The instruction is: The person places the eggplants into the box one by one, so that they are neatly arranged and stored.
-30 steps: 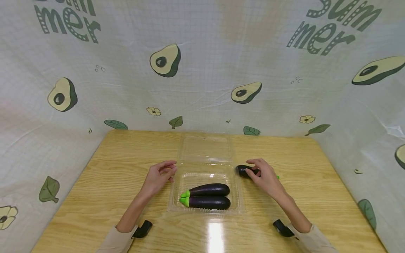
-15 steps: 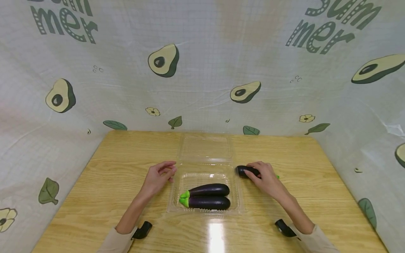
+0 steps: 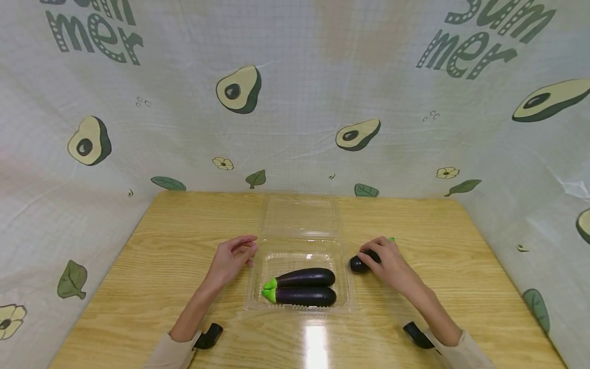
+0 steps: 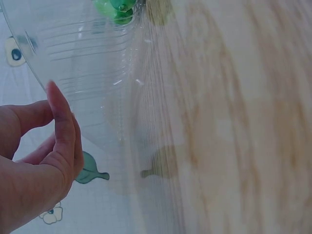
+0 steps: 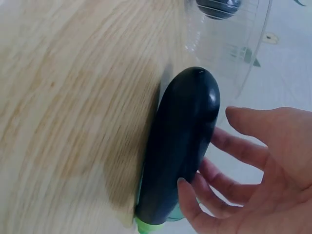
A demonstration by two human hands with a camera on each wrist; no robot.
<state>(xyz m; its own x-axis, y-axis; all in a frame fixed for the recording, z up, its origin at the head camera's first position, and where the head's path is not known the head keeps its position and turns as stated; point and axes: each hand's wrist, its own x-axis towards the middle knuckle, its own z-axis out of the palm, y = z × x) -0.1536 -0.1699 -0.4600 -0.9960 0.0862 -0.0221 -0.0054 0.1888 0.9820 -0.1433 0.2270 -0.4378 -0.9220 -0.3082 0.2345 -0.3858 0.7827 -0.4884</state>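
Note:
A clear plastic clamshell box (image 3: 301, 258) stands with its lid laid back. Two dark purple eggplants (image 3: 304, 277) lie side by side in its front part, green caps to the left. A third eggplant (image 5: 180, 146) lies on the table just right of the box, slanted, its cap away from me. My right hand (image 3: 384, 260) is over it; in the right wrist view bent fingers go behind it and one fingertip lies on its near side. My left hand (image 3: 235, 254), loosely bent and holding nothing, has its fingertips at the box's left rim; whether they touch is unclear.
The box's lid (image 3: 301, 216) lies toward the back of the wooden table (image 3: 184, 225). A pale cloth (image 3: 295, 148) printed with avocados and leaves hangs behind and at both sides. A black device (image 3: 208, 335) sits at each wrist.
The eggplant under my right hand has turned: its round end came toward me and its cap swung away to the back. My left hand and the box have stayed put.

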